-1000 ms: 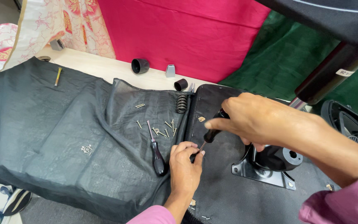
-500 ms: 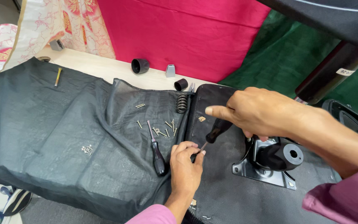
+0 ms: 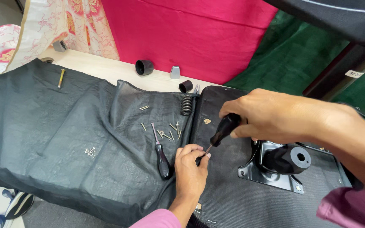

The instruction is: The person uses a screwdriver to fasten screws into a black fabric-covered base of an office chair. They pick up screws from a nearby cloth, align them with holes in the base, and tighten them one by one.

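Black-handled screwdriver (image 3: 223, 130) at frame centre slants from the right hand (image 3: 267, 114), clenched round its grip, down-left to its tip, pinched by the nearer left hand (image 3: 191, 169) on the seat base (image 3: 233, 198).

Chair seat base (image 3: 233, 198) at right, overlapping right edge of cloth sheet (image 3: 64, 139). Metal bracket (image 3: 271, 177) on seat base, right of centre. Right hand (image 3: 267, 116) above seat base holding screwdriver (image 3: 222, 131); left hand (image 3: 191, 169) at its tip, on seat base's left edge. Second screwdriver (image 3: 161, 152) on cloth, just left of left hand. Loose screws (image 3: 167, 133) behind it. Coil spring (image 3: 186, 105) at seat base's far left corner.
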